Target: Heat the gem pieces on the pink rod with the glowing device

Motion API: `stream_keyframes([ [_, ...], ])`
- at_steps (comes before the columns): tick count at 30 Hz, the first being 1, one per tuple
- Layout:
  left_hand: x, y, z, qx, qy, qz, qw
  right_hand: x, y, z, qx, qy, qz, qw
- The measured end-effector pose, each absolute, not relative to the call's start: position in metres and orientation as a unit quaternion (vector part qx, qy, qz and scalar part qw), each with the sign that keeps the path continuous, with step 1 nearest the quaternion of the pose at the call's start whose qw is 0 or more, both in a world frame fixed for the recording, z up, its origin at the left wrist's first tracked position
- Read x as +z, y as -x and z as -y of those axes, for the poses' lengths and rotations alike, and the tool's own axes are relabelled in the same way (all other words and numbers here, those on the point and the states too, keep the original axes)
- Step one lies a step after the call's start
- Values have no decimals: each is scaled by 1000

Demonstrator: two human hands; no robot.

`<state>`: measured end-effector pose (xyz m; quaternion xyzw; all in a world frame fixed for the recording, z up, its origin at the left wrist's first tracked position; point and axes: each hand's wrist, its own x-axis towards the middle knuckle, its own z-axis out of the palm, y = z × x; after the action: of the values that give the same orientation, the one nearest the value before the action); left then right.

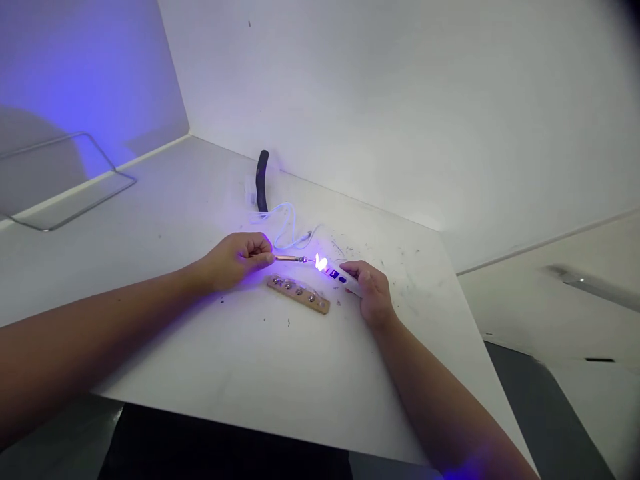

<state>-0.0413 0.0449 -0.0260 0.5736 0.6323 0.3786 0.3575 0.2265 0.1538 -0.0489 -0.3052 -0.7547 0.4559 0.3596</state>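
Note:
My left hand (239, 259) pinches a thin copper-coloured rod (287, 258) that points right, with a small shiny piece at its tip. In my right hand (371, 291) is a white handheld UV lamp (349, 281) with a small dark display and a button. Its head glows bright violet right by the rod's tip; the glare hides whether they touch. Just below, on the table, lies a tan strip (298, 295) bearing several shiny round metal pieces and a clear film-like layer.
A white cable (285, 230) lies looped behind my hands. A dark curved tube (261, 181) stands by the back wall, beside a clear item. At left is a bent metal wire frame (90, 205). Dark specks dot the white table (220, 373).

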Motion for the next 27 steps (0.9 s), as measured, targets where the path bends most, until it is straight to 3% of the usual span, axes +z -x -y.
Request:
stream_keyframes([
  [27, -37, 45, -45, 474, -495, -612, 395, -39, -220, -149, 471, 348, 738, 336],
])
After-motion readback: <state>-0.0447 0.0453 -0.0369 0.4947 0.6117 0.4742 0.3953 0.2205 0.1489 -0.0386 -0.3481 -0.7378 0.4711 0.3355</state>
